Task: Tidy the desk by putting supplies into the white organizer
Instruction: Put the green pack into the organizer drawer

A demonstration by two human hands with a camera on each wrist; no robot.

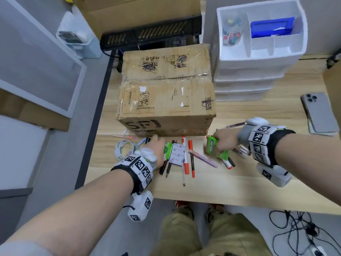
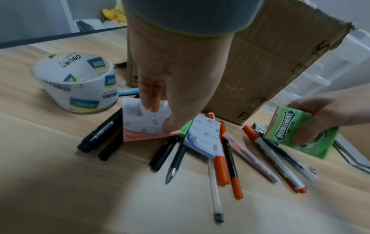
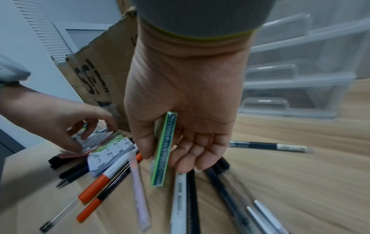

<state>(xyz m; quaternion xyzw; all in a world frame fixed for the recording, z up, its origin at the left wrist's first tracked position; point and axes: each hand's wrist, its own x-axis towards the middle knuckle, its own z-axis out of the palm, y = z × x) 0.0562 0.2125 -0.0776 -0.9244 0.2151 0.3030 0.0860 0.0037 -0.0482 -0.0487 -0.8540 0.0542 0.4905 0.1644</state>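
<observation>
My left hand [image 1: 156, 145] [image 2: 159, 118] pinches a pink sticky-note pad [image 2: 144, 126] [image 3: 92, 144] between thumb and fingers, low over the desk beside the tape roll. My right hand [image 1: 221, 143] [image 3: 168, 159] grips a green Doublemint gum pack [image 1: 211, 147] [image 2: 286, 128] [image 3: 160, 177] just above the scattered pens [image 1: 191, 157]. A blue-white note pad [image 1: 178, 153] [image 2: 204, 137] lies on the pens between my hands. The white organizer [image 1: 254, 58] stands at the back right, with a jar of clips [image 1: 232, 32] and a blue box [image 1: 271, 27] in its top tray.
A big cardboard box [image 1: 166, 89] stands right behind the supplies, to the left of the organizer. The clear tape roll [image 1: 123, 148] [image 2: 76, 85] sits at the far left, near the desk edge. A phone [image 1: 319, 111] lies at the right.
</observation>
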